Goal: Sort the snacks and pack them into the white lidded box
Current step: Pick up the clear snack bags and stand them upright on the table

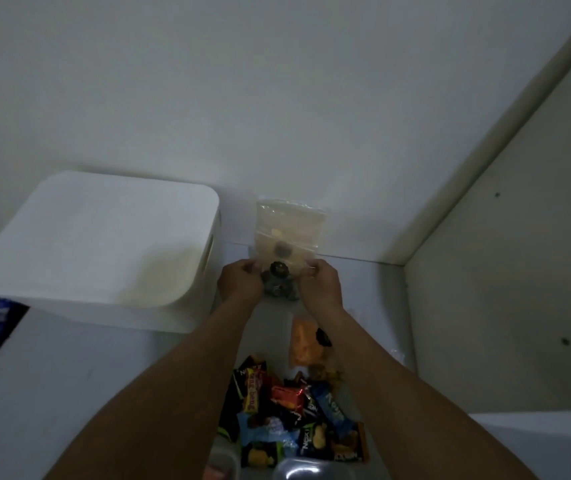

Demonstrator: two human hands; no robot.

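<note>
While both hands (242,278) (318,282) pinch a clear bag (289,230), wrapped snacks (291,420) lie nearer.

A white bench (80,375) carries a lidded white box (97,244) at left, clear bags (289,230) at centre, and wrapped snacks (294,420) at bottom centre.

We cannot read what lies inside the clear bag (289,230) in the dim light, our left hand (241,280) and right hand (320,284) cover its lower corners, and the bottom edge crops the clear containers (298,471).
</note>
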